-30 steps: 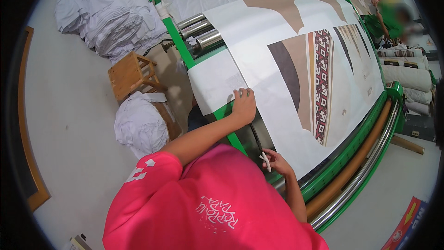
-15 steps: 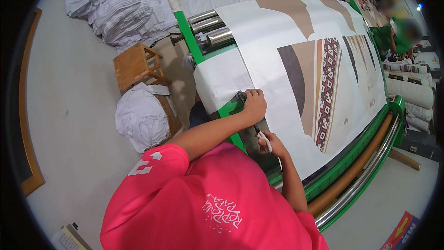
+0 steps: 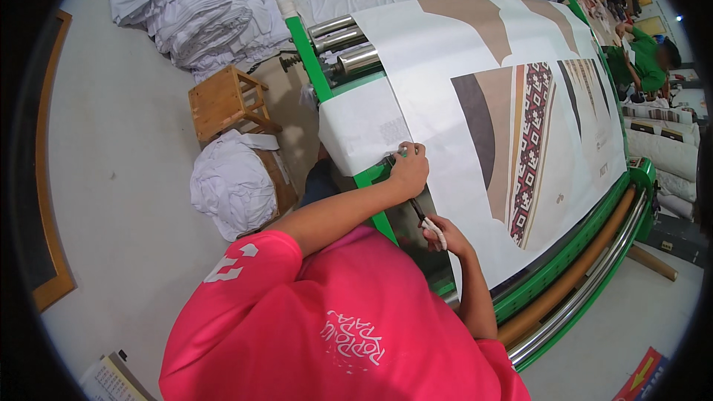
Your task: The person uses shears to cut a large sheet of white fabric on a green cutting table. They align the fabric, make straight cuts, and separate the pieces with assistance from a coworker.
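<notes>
A wide white paper sheet (image 3: 443, 156) with printed brown, dark and patterned shapes lies over a green-framed roller machine (image 3: 306, 59). My left hand (image 3: 408, 171) is closed at the sheet's left edge, its fingertips pinching the paper beside a cut flap (image 3: 364, 115). Below it, my right hand (image 3: 450, 238) is wrapped round the handles of scissors (image 3: 433, 232). Those handles are wound in white, and a dark part runs up from them toward my left wrist. My left forearm hides some of the blades. A small dark piece (image 3: 388, 160) shows beside my left fingers; I cannot tell what it is.
At left stand a wooden stool (image 3: 223, 104) and a bundle of white cloth (image 3: 234, 186). White fabric piles (image 3: 197, 15) lie behind. A brown roll (image 3: 568, 267) and metal bar run along the machine's right side. A person in green (image 3: 650, 59) is at far right.
My right hand and the scissors have shifted slightly down and right, away from my left hand. My left hand stays at the paper edge. The whole view has shifted a little.
</notes>
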`<move>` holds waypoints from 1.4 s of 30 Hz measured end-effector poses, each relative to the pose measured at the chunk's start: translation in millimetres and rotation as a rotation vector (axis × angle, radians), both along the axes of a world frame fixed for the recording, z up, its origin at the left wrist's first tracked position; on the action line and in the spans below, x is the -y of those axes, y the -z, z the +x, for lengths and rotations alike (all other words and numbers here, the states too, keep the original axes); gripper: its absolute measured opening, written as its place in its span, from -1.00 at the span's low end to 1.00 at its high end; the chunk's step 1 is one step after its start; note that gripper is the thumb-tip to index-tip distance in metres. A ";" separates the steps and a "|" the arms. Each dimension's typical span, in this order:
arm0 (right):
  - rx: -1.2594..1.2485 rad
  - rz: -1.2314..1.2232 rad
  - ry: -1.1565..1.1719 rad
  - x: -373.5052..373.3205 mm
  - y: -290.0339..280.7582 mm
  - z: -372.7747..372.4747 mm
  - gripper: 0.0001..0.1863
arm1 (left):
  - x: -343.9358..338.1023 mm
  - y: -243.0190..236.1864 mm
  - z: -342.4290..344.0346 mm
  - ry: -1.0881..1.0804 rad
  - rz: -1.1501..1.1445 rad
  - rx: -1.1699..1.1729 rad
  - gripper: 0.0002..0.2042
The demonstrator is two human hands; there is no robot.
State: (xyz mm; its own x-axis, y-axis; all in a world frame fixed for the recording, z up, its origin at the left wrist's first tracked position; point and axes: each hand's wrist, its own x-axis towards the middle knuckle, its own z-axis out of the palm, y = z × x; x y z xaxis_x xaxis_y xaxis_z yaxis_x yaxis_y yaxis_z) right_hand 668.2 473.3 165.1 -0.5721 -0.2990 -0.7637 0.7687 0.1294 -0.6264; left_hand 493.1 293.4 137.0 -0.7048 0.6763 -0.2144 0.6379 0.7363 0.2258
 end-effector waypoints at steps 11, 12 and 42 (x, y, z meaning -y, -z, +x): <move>-0.077 0.074 0.058 19.6 8.5 -15.6 -0.27 | -1.2 8.6 0.2 0.014 0.009 -0.073 -0.60; -0.079 0.067 0.056 22.4 10.5 -17.6 -0.27 | -1.6 9.4 0.5 0.011 -0.008 -0.084 -0.60; -0.098 0.063 0.148 49.6 21.4 -46.0 -0.43 | -3.7 5.8 -4.3 0.017 0.055 -0.004 -0.60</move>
State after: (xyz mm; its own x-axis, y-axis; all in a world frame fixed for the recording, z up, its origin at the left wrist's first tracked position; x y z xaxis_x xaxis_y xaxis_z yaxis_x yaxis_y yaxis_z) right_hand 622.2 423.7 143.7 -0.6788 -0.1591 -0.7169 0.7181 0.0604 -0.6934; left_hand 488.8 297.1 131.1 -0.6941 0.6986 -0.1735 0.6509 0.7121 0.2633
